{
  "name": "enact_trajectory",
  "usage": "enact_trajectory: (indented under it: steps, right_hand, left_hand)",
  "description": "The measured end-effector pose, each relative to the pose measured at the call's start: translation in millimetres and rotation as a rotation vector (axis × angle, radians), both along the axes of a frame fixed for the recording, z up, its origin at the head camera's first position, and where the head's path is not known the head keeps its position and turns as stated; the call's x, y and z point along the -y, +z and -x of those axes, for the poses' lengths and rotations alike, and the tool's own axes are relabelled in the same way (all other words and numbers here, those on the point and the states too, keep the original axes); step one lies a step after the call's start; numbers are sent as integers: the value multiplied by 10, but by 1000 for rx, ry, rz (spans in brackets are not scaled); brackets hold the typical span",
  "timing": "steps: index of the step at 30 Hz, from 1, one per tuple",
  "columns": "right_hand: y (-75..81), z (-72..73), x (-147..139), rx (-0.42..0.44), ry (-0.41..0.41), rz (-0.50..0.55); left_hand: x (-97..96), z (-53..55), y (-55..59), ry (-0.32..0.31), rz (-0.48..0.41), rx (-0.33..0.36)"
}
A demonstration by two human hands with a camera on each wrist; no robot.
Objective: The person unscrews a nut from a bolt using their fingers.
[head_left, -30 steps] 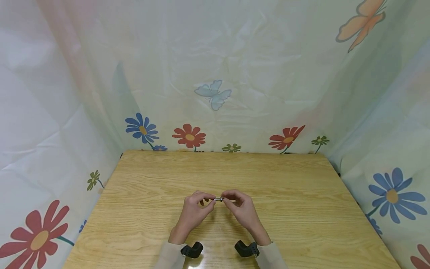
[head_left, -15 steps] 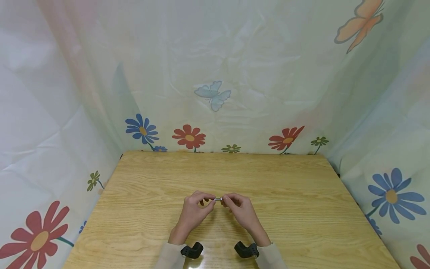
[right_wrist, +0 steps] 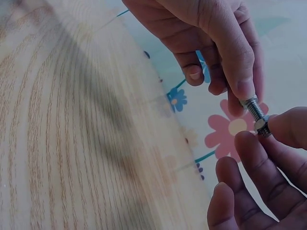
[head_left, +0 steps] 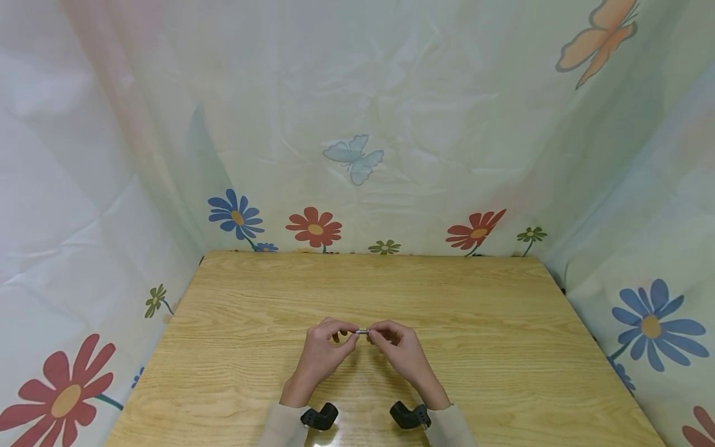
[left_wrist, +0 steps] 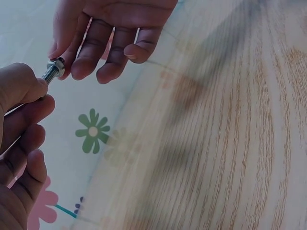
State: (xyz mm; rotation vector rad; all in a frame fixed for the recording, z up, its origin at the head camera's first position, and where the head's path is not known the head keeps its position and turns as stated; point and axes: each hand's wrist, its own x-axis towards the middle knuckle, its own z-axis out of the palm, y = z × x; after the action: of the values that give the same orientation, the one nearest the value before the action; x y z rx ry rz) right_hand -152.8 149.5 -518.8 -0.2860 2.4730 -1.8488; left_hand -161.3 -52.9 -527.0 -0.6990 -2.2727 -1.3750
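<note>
Low over the middle of the table, my left hand pinches a silvery threaded bolt between thumb and forefinger. Its fingertips partly cover that end of the bolt. The shaft shows bare thread between the two hands. A hex nut sits round the bolt toward its other end. My right hand pinches the nut with thumb and forefinger, while its other fingers stay loosely bent below. In the left wrist view the nut lies right at the right thumb's tip.
The wooden table spreads out beneath both hands. Behind it and along both sides hangs a pale curtain printed with flowers and butterflies. Each wrist wears a black camera mount, the left mount and right mount facing inward.
The right thumb and forefinger roll at the nut: half a second ago the thumb was further forward, now it has drawn back. The left hand keeps the bolt nearly still.
</note>
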Motion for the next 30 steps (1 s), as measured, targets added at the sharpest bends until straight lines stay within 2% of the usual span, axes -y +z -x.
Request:
enact_trajectory:
  steps: [10, 17, 22, 27, 30]
  right_hand:
    - [5, -8, -32, -48, 20, 41]
    - [-10, -4, -54, -92, 36, 65]
    - [4, -16, -63, -124, 41, 92]
    - [5, -15, -67, -146, 26, 114]
    - [0, -6, -71, -117, -3, 112]
  left_hand:
    - [-13, 7, -21, -4, 1, -4]
    - [-28, 10, -43, 0, 7, -35]
    - [-35, 14, -62, -5, -3, -27]
    - [-42, 28, -81, -8, -7, -30]
    - [-48, 38, -85, -5, -5, -37]
